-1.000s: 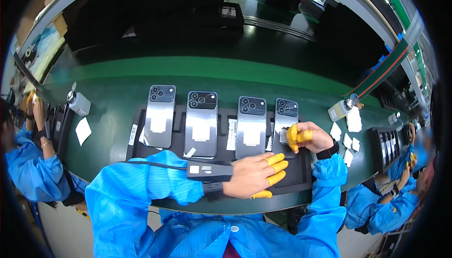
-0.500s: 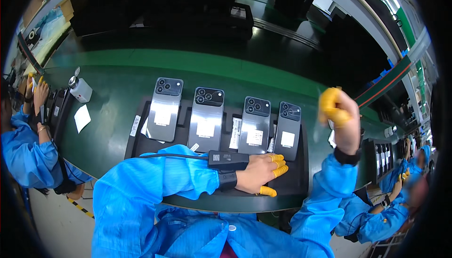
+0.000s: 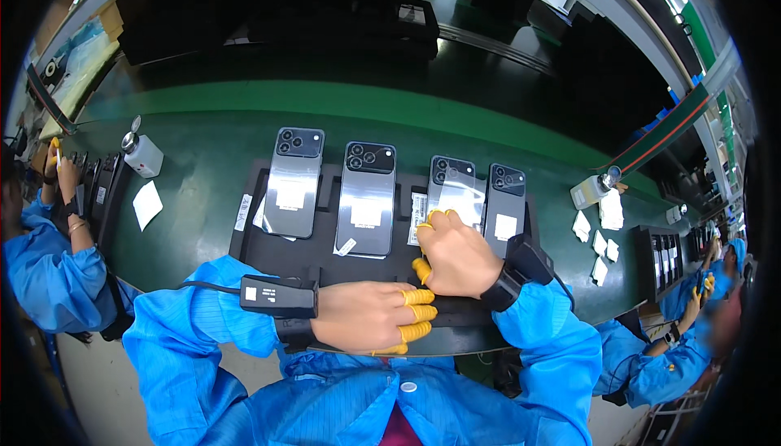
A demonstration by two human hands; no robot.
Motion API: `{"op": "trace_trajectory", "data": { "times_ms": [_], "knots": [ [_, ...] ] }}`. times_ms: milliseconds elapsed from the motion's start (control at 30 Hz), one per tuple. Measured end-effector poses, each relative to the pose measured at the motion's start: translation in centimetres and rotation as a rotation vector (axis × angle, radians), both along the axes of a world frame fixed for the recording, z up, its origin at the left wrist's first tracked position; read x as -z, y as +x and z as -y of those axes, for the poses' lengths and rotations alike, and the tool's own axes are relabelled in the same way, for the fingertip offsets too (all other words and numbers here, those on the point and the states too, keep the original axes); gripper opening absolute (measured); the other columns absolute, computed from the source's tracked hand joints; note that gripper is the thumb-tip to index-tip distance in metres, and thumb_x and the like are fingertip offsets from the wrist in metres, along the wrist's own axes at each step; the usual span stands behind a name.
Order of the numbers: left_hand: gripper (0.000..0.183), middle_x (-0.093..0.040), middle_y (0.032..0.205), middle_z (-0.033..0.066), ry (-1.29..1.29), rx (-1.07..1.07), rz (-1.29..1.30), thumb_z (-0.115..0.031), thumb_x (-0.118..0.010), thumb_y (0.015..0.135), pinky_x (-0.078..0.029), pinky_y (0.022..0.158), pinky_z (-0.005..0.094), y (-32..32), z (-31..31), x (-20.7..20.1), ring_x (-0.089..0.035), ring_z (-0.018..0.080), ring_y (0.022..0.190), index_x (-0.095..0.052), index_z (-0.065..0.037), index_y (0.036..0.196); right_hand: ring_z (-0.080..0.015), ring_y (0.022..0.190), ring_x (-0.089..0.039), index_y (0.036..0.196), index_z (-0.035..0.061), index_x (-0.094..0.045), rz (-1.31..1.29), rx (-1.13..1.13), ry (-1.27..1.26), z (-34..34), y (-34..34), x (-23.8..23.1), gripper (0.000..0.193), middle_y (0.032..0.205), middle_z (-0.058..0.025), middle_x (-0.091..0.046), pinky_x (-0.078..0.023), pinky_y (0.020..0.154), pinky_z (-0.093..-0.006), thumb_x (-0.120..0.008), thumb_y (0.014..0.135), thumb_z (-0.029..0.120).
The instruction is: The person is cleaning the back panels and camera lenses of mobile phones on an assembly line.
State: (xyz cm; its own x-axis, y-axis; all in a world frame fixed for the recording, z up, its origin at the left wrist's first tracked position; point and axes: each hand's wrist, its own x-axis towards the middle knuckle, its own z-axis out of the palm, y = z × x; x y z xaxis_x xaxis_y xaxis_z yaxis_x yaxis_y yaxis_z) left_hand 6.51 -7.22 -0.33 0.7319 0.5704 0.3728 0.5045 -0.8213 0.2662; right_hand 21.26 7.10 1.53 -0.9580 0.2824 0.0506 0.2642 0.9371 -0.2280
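Note:
Yellow finger cots cover fingertips on both my hands. My right hand (image 3: 460,257) is over the lower part of the third smartphone (image 3: 452,176), its fingers curled down against the phone's back and the thumb by its left edge. Whatever its fingertips may hold is hidden. Along the front edge of the black tray (image 3: 313,261), my left hand (image 3: 366,316) lies palm down with fingers stretched, holding nothing visible. Also in the tray, camera side up, are a tall smartphone (image 3: 294,171), a second smartphone (image 3: 368,190) and a smaller smartphone (image 3: 506,192), each with a white label.
A white pump bottle (image 3: 143,153) and a white sheet (image 3: 147,204) are at left. On the right are another pump bottle (image 3: 592,191) and several crumpled white pieces (image 3: 599,271). A slotted black tray (image 3: 657,261) stands farther right. Co-workers in blue sit on both sides.
My right hand has come down and left from above the table's right side onto the third phone. My left hand has shifted left along the tray's front. The view has shifted slightly.

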Motion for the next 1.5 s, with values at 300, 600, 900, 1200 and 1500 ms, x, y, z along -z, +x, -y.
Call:
{"op": "trace_trajectory", "data": {
  "times_ms": [300, 600, 900, 1200, 1500],
  "knots": [
    [0.039, -0.062, 0.113, 0.0096, -0.080, -0.144, -0.027, -0.028, -0.062, 0.090, -0.047, 0.096, 0.0374, -0.9, -2.0, 1.1, -0.058, 0.0266, 0.112, -0.062, -0.002, 0.118, -0.0423, 0.092, -0.057, 0.090, -0.0028, -0.062, 0.037, -0.115, -0.054, -2.6, 0.4, 0.1, 0.021, 0.093, -0.0220, -0.057, -0.051, 0.078, -0.0466, -0.064, 0.070, 0.005],
    [0.068, -0.045, 0.144, 0.0187, -0.060, -0.311, 0.043, -0.049, -0.057, 0.090, -0.029, 0.116, 0.0461, 0.4, -3.7, 4.1, -0.040, 0.0358, 0.136, -0.046, -0.004, 0.140, -0.0124, 0.065, -0.056, 0.080, 0.0004, -0.057, -0.091, 0.126, -1.311, -8.0, 1.5, 0.1, 0.004, 0.074, -0.0040, -0.057, -0.046, 0.059, -0.0265, -0.058, 0.081, 0.004],
    [0.076, -0.047, 0.141, 0.0225, -0.075, -0.331, 0.084, -0.053, -0.058, 0.087, -0.029, 0.115, 0.0507, 0.9, -3.6, 4.2, -0.041, 0.0397, 0.134, -0.044, -0.002, 0.140, -0.0218, 0.064, -0.060, 0.080, -0.0005, -0.058, -0.574, -0.005, -0.402, -5.4, -2.1, -12.3, 0.021, 0.076, -0.0107, -0.059, -0.049, 0.059, -0.0294, -0.067, 0.073, 0.016],
    [0.061, -0.047, 0.139, 0.0220, -0.136, -0.195, 0.077, -0.046, -0.060, 0.090, -0.031, 0.114, 0.0469, -0.4, 3.7, 0.5, -0.044, 0.0352, 0.132, -0.052, -0.003, 0.132, -0.0433, 0.083, -0.062, 0.087, -0.0025, -0.061, -0.018, -0.221, -0.090, -0.2, -9.4, -0.7, 0.027, 0.093, -0.0268, -0.060, -0.052, 0.072, -0.0482, -0.069, 0.071, 0.018],
    [0.044, -0.064, 0.110, 0.0124, -0.119, -0.487, 0.261, -0.037, -0.069, 0.086, -0.048, 0.094, 0.0381, -4.7, 6.0, -0.1, -0.061, 0.0290, 0.103, -0.065, -0.003, 0.115, -0.0380, 0.079, -0.061, 0.080, -0.0008, -0.061, -0.136, -0.329, -0.171, 0.9, -8.8, 1.4, 0.015, 0.081, -0.0187, -0.057, -0.050, 0.065, -0.0464, -0.066, 0.073, 0.011]
  ]
}}
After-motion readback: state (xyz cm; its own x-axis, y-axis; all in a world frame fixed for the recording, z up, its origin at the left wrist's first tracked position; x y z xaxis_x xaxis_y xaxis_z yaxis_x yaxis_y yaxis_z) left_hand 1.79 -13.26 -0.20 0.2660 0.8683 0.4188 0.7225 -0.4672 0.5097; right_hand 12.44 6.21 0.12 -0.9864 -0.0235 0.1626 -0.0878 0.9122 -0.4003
